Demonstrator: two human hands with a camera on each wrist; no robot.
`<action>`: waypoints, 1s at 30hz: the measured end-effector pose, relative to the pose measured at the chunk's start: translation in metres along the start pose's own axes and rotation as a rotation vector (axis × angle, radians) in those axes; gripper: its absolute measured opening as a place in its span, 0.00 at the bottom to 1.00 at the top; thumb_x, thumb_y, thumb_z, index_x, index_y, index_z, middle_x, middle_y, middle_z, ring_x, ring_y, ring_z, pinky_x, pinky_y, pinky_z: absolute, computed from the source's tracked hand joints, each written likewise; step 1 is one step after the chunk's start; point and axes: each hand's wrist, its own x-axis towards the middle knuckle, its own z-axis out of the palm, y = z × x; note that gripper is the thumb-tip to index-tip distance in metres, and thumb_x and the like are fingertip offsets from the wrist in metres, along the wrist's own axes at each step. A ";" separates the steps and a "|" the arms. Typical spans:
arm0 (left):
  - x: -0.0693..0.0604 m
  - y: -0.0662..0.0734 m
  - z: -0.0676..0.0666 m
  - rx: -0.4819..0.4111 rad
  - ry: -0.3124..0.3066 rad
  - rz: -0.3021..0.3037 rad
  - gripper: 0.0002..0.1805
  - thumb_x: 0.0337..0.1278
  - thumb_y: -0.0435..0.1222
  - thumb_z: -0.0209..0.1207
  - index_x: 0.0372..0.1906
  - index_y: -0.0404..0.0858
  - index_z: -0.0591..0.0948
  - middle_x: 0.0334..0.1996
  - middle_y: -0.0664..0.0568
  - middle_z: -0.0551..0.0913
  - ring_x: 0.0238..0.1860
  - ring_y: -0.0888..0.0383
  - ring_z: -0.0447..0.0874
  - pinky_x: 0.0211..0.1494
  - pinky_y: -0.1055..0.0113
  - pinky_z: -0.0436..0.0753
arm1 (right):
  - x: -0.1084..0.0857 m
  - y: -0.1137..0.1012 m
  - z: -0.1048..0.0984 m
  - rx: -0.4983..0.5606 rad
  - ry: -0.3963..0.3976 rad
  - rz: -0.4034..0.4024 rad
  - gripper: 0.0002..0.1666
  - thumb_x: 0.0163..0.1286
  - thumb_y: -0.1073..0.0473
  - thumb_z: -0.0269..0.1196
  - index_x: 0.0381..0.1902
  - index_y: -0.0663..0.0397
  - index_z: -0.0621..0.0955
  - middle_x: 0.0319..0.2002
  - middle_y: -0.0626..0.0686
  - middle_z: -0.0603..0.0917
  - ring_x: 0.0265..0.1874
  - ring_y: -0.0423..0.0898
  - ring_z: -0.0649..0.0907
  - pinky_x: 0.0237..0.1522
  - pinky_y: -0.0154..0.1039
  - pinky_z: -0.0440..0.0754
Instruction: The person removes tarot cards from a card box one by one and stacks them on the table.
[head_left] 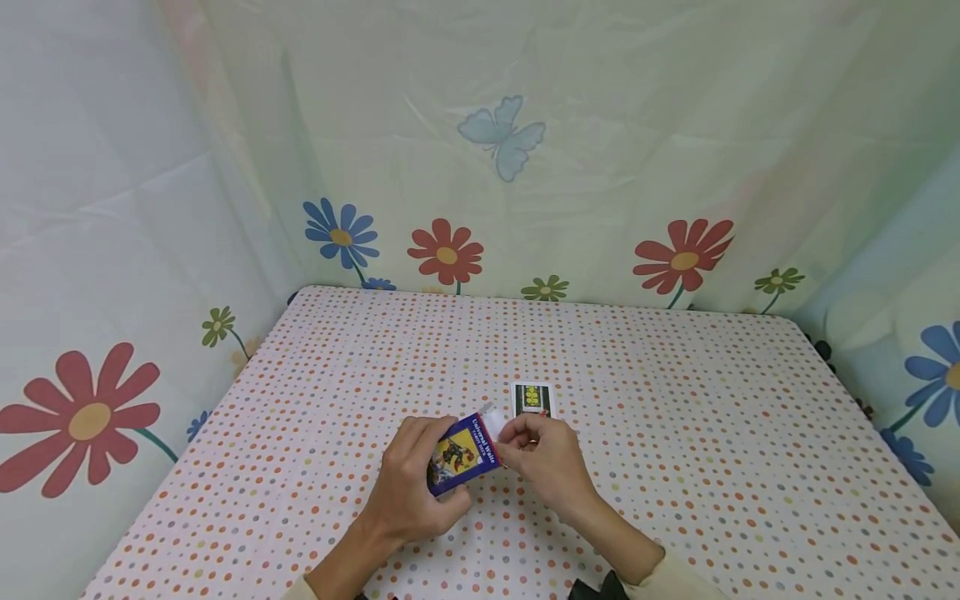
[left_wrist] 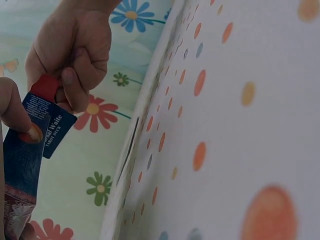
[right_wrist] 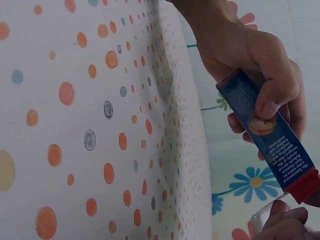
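Note:
My left hand (head_left: pixel 411 486) grips a blue tarot deck box (head_left: pixel 463 454), held tilted over the table. In the left wrist view, the thumb presses on the narrow side of the box (left_wrist: pixel 25 155). At the box's upper right end, my right hand (head_left: pixel 549 465) pinches with curled fingers, and a whitish flap or sheet (head_left: pixel 492 419) shows there. A red end piece (right_wrist: pixel 304 186) stands out at that end in the right wrist view. What exactly the right fingertips hold is partly hidden. Just beyond the right hand lies a small card or booklet (head_left: pixel 532 397) with a yellow design.
A cloth with coloured dots covers the table (head_left: pixel 360 358). Behind it and at both sides hang curtains (head_left: pixel 585 75) printed with flowers and a butterfly. A black object (head_left: pixel 597 587) shows at the near edge of the head view.

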 end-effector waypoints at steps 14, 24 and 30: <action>0.000 0.000 0.000 0.006 -0.003 -0.009 0.37 0.28 0.39 0.65 0.58 0.38 0.80 0.45 0.53 0.82 0.42 0.60 0.76 0.40 0.72 0.81 | 0.000 0.004 -0.002 0.039 -0.038 0.000 0.05 0.62 0.69 0.67 0.27 0.58 0.83 0.23 0.51 0.81 0.21 0.45 0.78 0.20 0.33 0.78; -0.001 0.000 0.001 0.009 -0.008 -0.009 0.37 0.29 0.39 0.65 0.58 0.37 0.80 0.44 0.52 0.81 0.42 0.60 0.76 0.40 0.72 0.81 | 0.001 0.008 -0.003 0.133 -0.065 0.061 0.01 0.59 0.71 0.63 0.30 0.63 0.82 0.23 0.53 0.79 0.16 0.40 0.72 0.16 0.29 0.69; -0.001 0.000 0.001 0.021 -0.004 -0.010 0.37 0.29 0.39 0.65 0.58 0.36 0.80 0.45 0.52 0.81 0.42 0.59 0.76 0.40 0.72 0.82 | 0.002 0.011 -0.004 0.237 -0.100 0.153 0.05 0.59 0.70 0.60 0.35 0.67 0.79 0.25 0.54 0.78 0.14 0.39 0.66 0.14 0.28 0.60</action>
